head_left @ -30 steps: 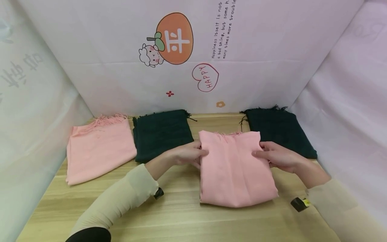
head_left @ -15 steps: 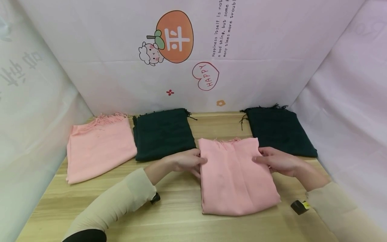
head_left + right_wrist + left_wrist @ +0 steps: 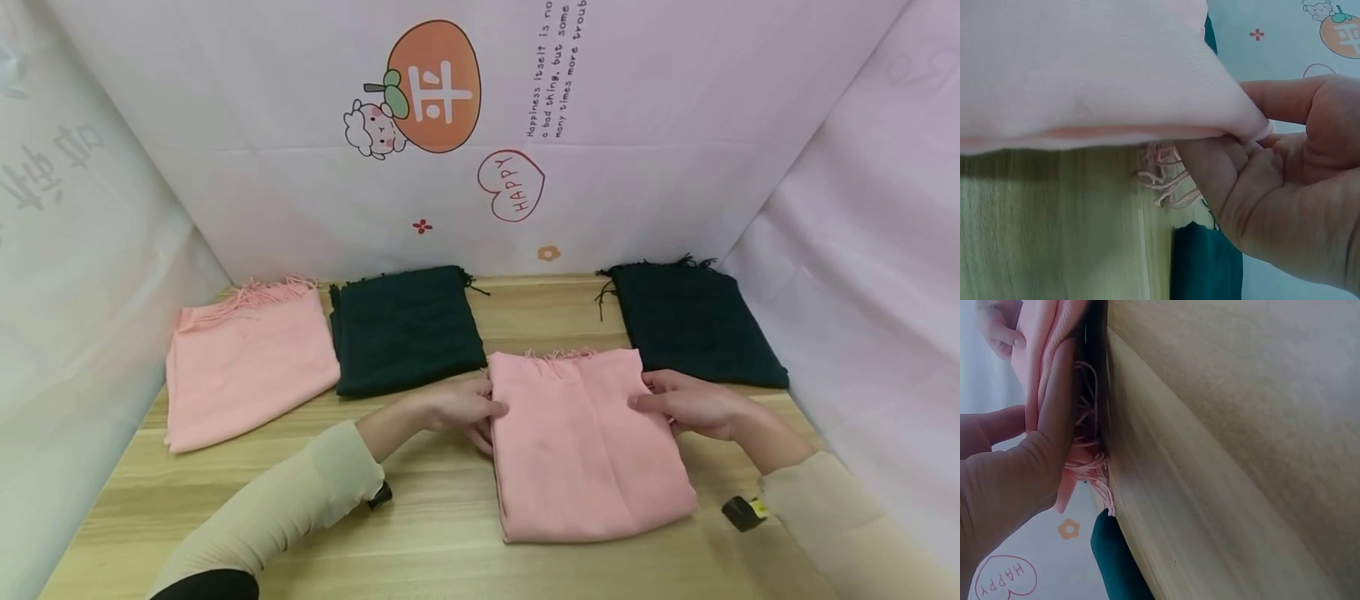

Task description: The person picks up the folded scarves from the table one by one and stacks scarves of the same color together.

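Observation:
Both hands hold a folded pink scarf [image 3: 585,450] by its two sides, its fringe [image 3: 558,360] at the far edge. My left hand [image 3: 459,408] pinches the left side, thumb on top and the other fingers underneath. On the opposite side my right hand [image 3: 697,406] pinches it the same way. In the left wrist view, pink strands [image 3: 1088,462] hang below the fingers, close to the tabletop. The right wrist view has the scarf's side edge [image 3: 1085,119] bunched at the thumb and fingers, with wood showing beneath it.
A second folded pink scarf [image 3: 251,375] lies at the far left of the wooden table [image 3: 360,550]. Beside it is a dark green scarf [image 3: 408,337], and another dark green scarf [image 3: 697,325] lies at the back right. White printed cloth walls [image 3: 300,200] enclose the back and sides.
Both hands have drawn the folded pink scarf toward the front edge of the table, keeping hold of its sides. The other scarves stay where they were.

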The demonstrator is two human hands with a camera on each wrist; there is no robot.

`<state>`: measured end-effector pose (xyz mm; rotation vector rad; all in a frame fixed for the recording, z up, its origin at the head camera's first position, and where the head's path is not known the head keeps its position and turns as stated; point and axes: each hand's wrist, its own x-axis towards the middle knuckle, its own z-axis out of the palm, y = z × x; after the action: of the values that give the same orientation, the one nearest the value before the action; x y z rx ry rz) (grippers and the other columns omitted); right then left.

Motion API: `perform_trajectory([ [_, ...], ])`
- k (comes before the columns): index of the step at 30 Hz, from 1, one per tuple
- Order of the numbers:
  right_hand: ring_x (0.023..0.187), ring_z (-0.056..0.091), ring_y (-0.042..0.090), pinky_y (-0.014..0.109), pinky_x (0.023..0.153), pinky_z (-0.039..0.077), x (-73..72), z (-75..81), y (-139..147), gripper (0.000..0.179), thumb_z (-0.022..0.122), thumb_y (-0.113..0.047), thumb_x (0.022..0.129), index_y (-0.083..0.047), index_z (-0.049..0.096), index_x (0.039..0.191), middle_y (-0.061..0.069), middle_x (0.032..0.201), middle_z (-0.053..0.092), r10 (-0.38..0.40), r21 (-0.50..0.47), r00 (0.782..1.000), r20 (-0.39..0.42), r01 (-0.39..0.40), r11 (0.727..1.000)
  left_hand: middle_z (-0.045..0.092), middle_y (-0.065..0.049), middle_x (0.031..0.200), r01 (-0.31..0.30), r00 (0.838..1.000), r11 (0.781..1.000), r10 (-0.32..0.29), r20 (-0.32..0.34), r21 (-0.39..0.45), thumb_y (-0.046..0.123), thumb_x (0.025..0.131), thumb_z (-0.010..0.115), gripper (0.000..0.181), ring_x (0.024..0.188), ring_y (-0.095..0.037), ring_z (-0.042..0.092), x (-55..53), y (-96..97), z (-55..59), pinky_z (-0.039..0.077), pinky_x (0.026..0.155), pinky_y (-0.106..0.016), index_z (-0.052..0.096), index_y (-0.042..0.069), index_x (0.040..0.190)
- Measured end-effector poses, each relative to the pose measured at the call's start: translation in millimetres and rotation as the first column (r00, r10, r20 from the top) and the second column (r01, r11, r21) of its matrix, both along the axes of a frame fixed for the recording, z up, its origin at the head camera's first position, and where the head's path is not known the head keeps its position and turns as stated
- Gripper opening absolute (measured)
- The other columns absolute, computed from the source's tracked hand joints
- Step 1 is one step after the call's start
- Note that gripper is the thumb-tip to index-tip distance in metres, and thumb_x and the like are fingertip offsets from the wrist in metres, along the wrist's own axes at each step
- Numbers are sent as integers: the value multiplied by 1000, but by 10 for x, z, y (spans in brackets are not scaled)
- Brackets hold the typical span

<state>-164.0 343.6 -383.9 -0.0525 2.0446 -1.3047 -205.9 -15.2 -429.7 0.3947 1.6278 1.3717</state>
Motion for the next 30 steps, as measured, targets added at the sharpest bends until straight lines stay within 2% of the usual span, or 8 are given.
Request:
perform_trajectory([
  [5,102,62,26,42,85,57,-5,-23,28,66,59,-25,105,8,27,152,17,128,56,-4,52,1000,12,4,999,73,-22,100,18,1000,998,-19,-6,-53,8,109,44,22,84,-27,73,-2,-25,-5,62,76,-43,50,-5,126],
  [9,103,61,28,42,85,57,-8,-53,59,70,61,-26,104,7,24,154,19,132,52,-8,76,1000,19,6,997,71,-22,100,32,999,995,-34,-22,-95,9,109,46,21,83,-27,74,-19,-53,-1,63,74,-41,52,-3,125],
  [16,110,55,29,42,86,56,-1,-149,118,76,63,-27,103,8,20,155,27,146,32,14,113,1000,10,-15,994,71,-21,98,44,997,987,-53,-53,-156,8,108,49,18,86,-31,75,-24,-70,3,63,73,-40,55,-3,121],
  [20,110,57,28,42,88,56,-15,-215,135,73,61,-26,105,5,20,157,24,145,39,18,103,1000,21,-21,995,71,-20,97,39,997,983,-51,-64,-177,7,107,51,16,84,-29,75,-22,-64,-14,63,72,-39,56,-3,118],
  [25,112,58,27,43,91,56,-15,-266,153,75,58,-23,106,5,14,159,25,148,39,37,103,999,33,-40,994,73,-20,93,30,995,979,-48,-83,-201,9,107,52,16,79,-26,74,-18,-56,-5,63,69,-37,54,-1,119],
  [30,107,60,27,42,89,57,4,-275,145,73,57,-22,106,9,15,158,24,141,46,34,113,999,32,-38,993,73,-20,90,30,995,977,-48,-82,-209,8,107,53,16,76,-25,73,-13,-47,13,63,68,-37,53,0,120],
])
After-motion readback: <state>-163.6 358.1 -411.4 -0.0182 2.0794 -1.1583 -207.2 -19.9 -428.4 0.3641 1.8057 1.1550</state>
